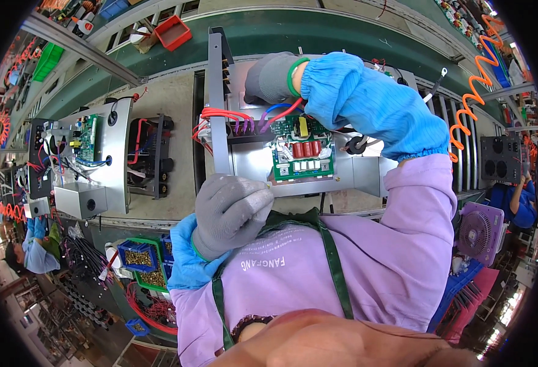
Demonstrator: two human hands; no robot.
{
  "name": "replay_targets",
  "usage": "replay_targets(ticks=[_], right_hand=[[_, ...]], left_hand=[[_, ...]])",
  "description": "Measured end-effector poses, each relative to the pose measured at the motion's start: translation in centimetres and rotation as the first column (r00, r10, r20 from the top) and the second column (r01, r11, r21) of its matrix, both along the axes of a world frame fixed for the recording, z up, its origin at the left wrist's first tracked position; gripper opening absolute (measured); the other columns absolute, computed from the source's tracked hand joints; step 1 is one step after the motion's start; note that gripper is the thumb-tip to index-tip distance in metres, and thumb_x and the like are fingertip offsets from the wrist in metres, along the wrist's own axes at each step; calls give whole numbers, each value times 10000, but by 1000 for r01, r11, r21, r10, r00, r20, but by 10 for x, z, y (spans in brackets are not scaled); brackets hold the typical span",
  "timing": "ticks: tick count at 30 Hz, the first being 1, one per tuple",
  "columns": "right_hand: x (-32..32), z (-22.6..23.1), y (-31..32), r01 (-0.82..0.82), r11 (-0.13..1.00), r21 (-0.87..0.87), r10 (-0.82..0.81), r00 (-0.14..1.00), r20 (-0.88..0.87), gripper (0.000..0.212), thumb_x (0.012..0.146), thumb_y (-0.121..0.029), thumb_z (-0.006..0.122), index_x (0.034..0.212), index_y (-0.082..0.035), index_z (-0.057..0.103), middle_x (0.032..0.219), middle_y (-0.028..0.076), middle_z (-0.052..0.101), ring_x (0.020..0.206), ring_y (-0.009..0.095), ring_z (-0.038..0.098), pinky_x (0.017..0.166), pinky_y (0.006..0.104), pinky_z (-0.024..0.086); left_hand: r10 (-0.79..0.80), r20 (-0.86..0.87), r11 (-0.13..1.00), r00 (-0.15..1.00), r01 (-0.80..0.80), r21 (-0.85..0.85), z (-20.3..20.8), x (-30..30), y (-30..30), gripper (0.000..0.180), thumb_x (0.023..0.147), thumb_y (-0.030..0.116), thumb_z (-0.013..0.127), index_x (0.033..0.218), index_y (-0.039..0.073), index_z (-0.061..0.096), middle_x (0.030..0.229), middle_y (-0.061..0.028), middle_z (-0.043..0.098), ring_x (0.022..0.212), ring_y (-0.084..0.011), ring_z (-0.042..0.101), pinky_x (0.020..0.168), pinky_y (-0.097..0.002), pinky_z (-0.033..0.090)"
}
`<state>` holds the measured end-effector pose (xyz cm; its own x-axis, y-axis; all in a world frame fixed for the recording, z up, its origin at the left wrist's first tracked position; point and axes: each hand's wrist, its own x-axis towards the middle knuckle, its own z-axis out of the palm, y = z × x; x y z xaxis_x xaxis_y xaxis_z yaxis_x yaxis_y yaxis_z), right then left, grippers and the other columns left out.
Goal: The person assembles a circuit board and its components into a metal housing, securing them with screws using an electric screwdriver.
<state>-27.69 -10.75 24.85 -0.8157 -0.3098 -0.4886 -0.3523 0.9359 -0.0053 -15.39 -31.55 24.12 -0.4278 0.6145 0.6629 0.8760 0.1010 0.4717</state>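
An open metal chassis lies before me, with a grey side bracket along its left. A green circuit board sits inside, bearing red blocks and a yellow-and-black transformer. Thick red wires run over the bracket to purple-sleeved terminals beside the board. My right hand, in a grey glove, reaches over the chassis's far left part; its fingertips are hidden beneath it. My left hand, gloved too, is closed near the chassis's near edge with fingers curled together. Whatever it may hold is hidden.
A second chassis with a board stands to the left. Bins of small brass-coloured parts are at lower left. A red tray sits at the back. An orange coiled hose hangs at right, above a purple fan.
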Motion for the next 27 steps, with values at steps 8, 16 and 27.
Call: replay_targets(ticks=[8, 16, 27], right_hand=[[-2, 0, -1, -9, 1000, 20, 9, 1000, 3, 396, 863, -394, 528, 971, -58, 705, 925, 148, 676, 832, 313, 655, 750, 413, 509], [-2, 3, 0, -22, 997, 69, 21, 1000, 18, 377, 850, -382, 571, 1009, -66, 701, 958, 138, 680, 878, 315, 658, 782, 408, 516], [13, 44, 21, -265, 919, -292, 88, 859, -504, 206, 806, -116, 574, 989, -78, 660, 942, 130, 640, 876, 303, 625, 744, 363, 494]], left_hand=[[-4, 14, 1000, 1000, 4, 3, 3, 1, 0, 268, 626, 29, 710, 866, 99, 613, 802, -29, 637, 671, -196, 620, 594, -309, 441], [-18, 13, 1000, 1000, 18, 24, 1, -3, 3, 198, 663, 9, 696, 828, 77, 609, 764, -54, 627, 646, -226, 603, 572, -319, 441], [59, -21, 994, 998, -57, 88, -16, 6, -7, 213, 721, 150, 679, 929, 135, 637, 842, -26, 599, 754, -208, 596, 656, -349, 463]])
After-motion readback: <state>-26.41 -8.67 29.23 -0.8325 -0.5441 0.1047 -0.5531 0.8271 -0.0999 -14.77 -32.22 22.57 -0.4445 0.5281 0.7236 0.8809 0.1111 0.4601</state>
